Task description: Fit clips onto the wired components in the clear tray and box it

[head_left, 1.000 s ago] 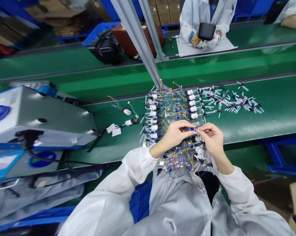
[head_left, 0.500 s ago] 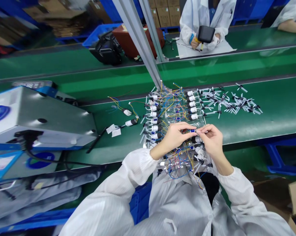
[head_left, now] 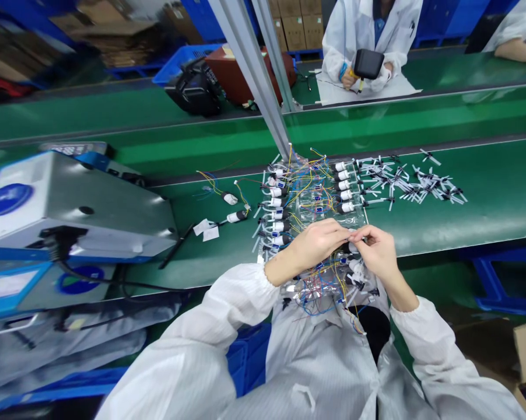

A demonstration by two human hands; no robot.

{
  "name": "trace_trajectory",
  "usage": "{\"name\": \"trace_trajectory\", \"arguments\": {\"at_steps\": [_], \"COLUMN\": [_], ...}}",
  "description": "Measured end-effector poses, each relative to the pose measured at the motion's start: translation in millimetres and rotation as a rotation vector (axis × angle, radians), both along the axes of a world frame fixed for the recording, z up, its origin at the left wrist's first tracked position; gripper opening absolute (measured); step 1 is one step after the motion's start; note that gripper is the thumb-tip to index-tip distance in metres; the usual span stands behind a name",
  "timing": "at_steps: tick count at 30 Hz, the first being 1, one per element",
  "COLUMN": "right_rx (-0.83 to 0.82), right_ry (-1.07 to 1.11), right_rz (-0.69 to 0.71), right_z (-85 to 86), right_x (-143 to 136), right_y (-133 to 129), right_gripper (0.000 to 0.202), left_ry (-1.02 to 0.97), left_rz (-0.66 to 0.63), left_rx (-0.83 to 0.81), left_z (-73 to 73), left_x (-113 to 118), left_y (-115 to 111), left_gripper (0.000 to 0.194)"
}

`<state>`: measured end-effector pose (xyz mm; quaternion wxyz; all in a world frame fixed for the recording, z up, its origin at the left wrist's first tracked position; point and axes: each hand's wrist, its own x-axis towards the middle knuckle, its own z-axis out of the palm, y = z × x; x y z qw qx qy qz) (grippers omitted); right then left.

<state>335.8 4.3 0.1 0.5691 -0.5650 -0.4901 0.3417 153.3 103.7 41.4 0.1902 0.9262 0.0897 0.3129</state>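
My left hand (head_left: 322,240) is closed in a pinch over the clear plastic trays, palm down. Its fingertips meet those of my right hand (head_left: 377,249), which is also pinched. The fingers cover what they hold; half a second ago a small blue part showed between them. Around and under both hands lie rows of small white-and-black cylindrical units (head_left: 280,226) with thin coloured wires (head_left: 307,186). Another column of these units (head_left: 344,185) runs along the right side. Nearest my body, loose wires (head_left: 318,291) hang in a tangle over the trays' near end.
Loose black-and-white pieces (head_left: 424,184) are scattered on the green bench (head_left: 499,198) at right. Left are two separate wired units (head_left: 237,216), paper labels (head_left: 210,233), a black pen-like stick (head_left: 175,248) and a metal-cased machine (head_left: 109,198). A metal post (head_left: 256,76) rises ahead; a co-worker (head_left: 372,35) sits opposite.
My fingertips have drawn together and the left fingers now cover the blue part. The whole view has shifted slightly to the right.
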Motion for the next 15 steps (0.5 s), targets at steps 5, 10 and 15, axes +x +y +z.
{"name": "trace_trajectory", "arguments": {"at_steps": [5,10,15], "right_rx": [0.101,0.135,0.13], "right_ry": [0.171,0.211,0.159], "right_rz": [0.018,-0.039,-0.044], "right_z": [5.1,5.6,2.4], "right_x": [-4.2,-8.2,-9.6], "right_y": [3.3,1.2,0.6], "right_gripper": [0.013,0.018,0.027], "left_ry": [-0.154,-0.225,-0.209], "left_rz": [0.066,0.12,0.12], "left_rx": [-0.139,-0.209,-0.237], "left_z": [-7.5,-14.0,-17.6], "left_x": [-0.9,-1.2,-3.2], "left_y": [0.6,-4.3,-7.3], "left_gripper": [0.016,0.015,0.013]}}
